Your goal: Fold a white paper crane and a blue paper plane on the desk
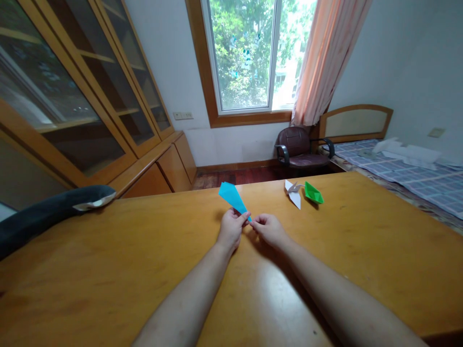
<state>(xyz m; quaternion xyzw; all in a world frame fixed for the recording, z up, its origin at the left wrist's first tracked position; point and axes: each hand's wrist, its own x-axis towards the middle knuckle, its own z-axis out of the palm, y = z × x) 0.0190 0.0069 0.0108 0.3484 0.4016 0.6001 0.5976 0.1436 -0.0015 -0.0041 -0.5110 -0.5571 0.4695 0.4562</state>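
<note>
A folded piece of blue paper (233,197), wide at its far end and narrowing to a point near me, is held just above the wooden table (144,270). My left hand (232,227) is closed on its narrow part, thumb on top. At the pointed tip, my right hand (268,229) pinches the paper between thumb and fingertips. Beyond my right hand a white paper crane (293,193) rests on the table, and beside it lies a green paper boat (313,193).
A dark curved object (54,212) with a white patch lies along the table's left edge. Past the far edge stands a maroon armchair (302,147). A bed (405,168) is at the right, and a glass-door cabinet (108,82) lines the left wall.
</note>
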